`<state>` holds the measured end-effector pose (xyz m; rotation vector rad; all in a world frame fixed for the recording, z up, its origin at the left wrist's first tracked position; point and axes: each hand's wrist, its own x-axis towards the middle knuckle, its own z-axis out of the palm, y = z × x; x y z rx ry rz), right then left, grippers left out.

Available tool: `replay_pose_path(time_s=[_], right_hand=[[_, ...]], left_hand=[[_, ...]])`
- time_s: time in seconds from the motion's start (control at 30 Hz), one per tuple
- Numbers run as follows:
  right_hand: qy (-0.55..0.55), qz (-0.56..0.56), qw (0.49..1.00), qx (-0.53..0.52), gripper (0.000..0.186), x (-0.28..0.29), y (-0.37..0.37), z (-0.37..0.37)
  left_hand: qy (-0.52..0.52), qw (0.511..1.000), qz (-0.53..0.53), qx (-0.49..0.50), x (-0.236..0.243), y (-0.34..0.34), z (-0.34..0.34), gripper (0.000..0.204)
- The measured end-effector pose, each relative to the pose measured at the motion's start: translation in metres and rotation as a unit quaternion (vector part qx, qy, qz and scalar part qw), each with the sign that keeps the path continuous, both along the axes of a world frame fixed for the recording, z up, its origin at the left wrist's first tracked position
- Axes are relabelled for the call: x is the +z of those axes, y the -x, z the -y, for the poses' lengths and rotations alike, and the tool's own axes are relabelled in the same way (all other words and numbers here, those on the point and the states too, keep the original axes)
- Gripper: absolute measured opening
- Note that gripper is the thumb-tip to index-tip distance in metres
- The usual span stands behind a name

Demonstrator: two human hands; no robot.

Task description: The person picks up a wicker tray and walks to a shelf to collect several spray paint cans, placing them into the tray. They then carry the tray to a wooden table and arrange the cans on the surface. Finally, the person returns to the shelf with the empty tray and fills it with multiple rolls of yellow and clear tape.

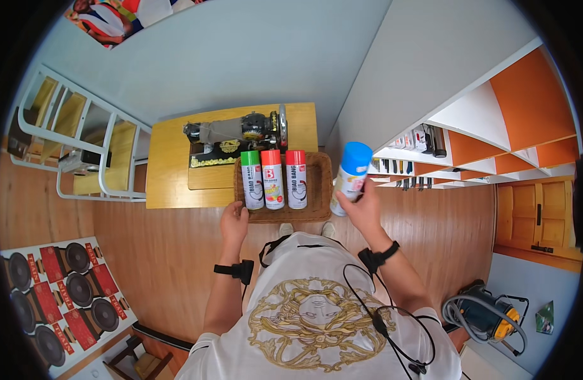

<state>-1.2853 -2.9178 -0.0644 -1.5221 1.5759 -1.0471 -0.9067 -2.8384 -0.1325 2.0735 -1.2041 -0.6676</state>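
A brown wicker basket (320,187) holds three white spray cans: one with a green cap (252,180), one with an orange-red cap (272,183) and one with a red cap (296,180). My left hand (234,221) grips the basket's front left corner, fingers curled at the rim. My right hand (362,206) holds a white can with a blue cap (353,164), upright and slightly tilted, just outside the basket's right side. Behind the basket, a black sewing machine (234,130) stands on a yellow wooden table (164,177).
White-framed rack (101,149) at left; orange-and-white shelving (519,101) with assorted items at right. A board of round black speakers (76,285) lies lower left. A vacuum cleaner (487,316) stands lower right near a wooden door (535,221). My feet (285,229) show below the basket.
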Motion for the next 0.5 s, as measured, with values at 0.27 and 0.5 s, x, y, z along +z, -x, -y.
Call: replay_pose_path(time_s=[0.27,0.5], right_hand=[[-0.174,-0.161,0.971,0.030,0.068,-0.064,-0.062,0.041],[-0.200,-0.211,0.957,0.022,0.073,-0.101,-0.073,0.048]], left_hand=[[0.003,1.000,-0.002,0.006,-0.012,-0.031,-0.011,0.030],[0.012,1.000,0.011,0.023,-0.030,-0.063,-0.038,0.032]])
